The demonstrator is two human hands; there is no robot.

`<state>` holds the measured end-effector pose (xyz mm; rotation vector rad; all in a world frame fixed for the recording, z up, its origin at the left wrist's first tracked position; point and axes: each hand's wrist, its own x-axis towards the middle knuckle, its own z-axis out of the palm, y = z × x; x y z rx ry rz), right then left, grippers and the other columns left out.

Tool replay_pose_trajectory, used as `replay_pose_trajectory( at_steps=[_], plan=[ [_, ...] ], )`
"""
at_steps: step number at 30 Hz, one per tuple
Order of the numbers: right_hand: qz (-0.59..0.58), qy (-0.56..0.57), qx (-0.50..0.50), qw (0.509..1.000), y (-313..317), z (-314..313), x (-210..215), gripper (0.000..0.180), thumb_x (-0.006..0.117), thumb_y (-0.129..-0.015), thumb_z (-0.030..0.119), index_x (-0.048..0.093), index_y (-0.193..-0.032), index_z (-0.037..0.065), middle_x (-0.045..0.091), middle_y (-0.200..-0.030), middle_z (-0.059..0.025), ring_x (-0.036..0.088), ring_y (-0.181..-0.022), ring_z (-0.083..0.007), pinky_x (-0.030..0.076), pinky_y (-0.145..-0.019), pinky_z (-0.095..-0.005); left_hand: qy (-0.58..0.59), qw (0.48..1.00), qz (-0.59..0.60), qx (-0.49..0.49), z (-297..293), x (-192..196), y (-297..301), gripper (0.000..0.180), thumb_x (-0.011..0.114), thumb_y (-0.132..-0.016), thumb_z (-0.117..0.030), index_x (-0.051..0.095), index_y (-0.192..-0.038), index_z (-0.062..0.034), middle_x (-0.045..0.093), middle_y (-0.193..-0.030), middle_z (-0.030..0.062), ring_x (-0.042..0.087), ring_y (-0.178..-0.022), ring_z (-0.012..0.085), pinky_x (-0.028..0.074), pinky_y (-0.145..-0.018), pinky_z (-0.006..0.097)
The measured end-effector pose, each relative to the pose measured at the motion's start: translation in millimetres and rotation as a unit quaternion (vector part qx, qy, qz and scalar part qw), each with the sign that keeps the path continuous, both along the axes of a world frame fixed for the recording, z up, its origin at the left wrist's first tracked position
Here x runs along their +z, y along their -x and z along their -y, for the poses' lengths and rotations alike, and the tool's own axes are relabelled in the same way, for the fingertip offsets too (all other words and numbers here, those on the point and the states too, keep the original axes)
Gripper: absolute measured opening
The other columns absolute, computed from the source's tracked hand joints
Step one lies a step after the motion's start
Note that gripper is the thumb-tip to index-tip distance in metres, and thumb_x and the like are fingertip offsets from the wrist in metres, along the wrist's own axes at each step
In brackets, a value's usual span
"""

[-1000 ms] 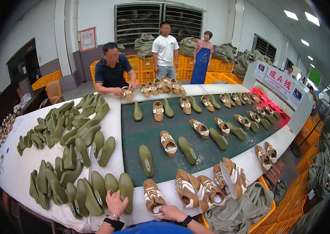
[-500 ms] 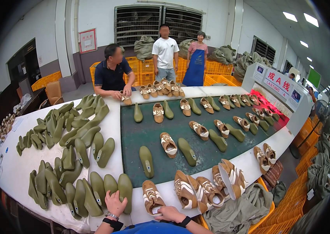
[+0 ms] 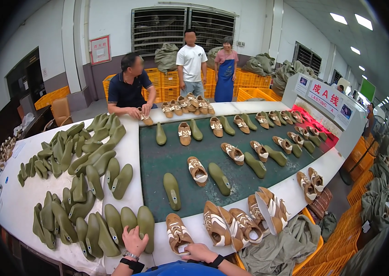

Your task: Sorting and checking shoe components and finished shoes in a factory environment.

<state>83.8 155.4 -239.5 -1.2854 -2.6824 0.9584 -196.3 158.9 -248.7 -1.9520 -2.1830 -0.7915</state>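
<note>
"What's changed, from the head view?"

"At ten o'clock, the co-worker in the dark shirt point(image 3: 129, 94) has turned to look aside. The near hands haven't shifted, so that work looks paused."

"Where are they?"

"Apart: left hand point(image 3: 134, 241) over a green foot form point(image 3: 128, 216) at seven, right hand point(image 3: 199, 253) at the heel of a brown shoe point(image 3: 176, 230), six. Can't tell how tightly."

White rectangular ceiling lamps point(image 3: 363, 22) at right shine brightly; red glow tints the flat green belt point(image 3: 155, 163) at far right; straight edges bend, corners black.
</note>
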Motion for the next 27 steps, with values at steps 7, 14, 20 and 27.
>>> replay_pose_trajectory(
  at_steps=[7,14,20,27],
  plan=[
    [0.004,0.005,-0.001,1.000,0.5,-0.8,1.1,0.045,0.062,-0.079,0.046,0.065,-0.099,0.006,0.064,-0.094,-0.0132,0.062,-0.087,-0.0321,0.050,-0.075,-0.0404,0.000,1.000,0.002,0.000,-0.1,-0.9,0.4,0.047,0.065,-0.068,-0.032,0.064,-0.104,-0.0019,0.065,-0.098,0.0122,0.044,-0.115,0.0381,0.035,-0.097,0.049],
    [-0.066,0.001,0.008,0.998,-3.3,2.6,-1.8,0.046,0.060,-0.083,0.042,0.058,-0.115,0.009,0.063,-0.100,-0.0141,0.061,-0.090,-0.0341,0.050,-0.077,-0.0407,0.016,0.999,-0.036,-0.005,1.9,11.2,-2.1,0.050,0.066,-0.068,-0.033,0.062,-0.108,-0.0023,0.064,-0.102,0.0135,0.043,-0.116,0.0389,0.033,-0.098,0.050],
    [-0.299,0.233,-0.054,0.924,3.9,-5.4,83.4,0.054,0.055,-0.090,0.023,0.035,-0.140,0.016,0.061,-0.111,-0.0129,0.063,-0.092,-0.0245,0.048,-0.083,-0.0372,0.173,0.890,0.211,-0.366,-4.4,91.3,-34.7,0.066,0.069,-0.078,-0.025,0.040,-0.133,-0.0031,0.048,-0.127,0.0167,0.047,-0.115,0.0313,0.036,-0.101,0.039],
    [-0.403,0.328,0.091,0.849,9.3,-9.0,113.2,0.074,0.046,-0.088,0.010,0.004,-0.149,0.014,0.047,-0.120,-0.0145,0.052,-0.100,-0.0171,0.043,-0.087,-0.0292,0.409,0.631,0.385,-0.535,-0.9,133.7,-102.5,0.078,0.068,-0.084,-0.017,0.020,-0.144,-0.0042,0.048,-0.124,0.0133,0.051,-0.104,0.0142,0.046,-0.087,0.027]
  ],
)
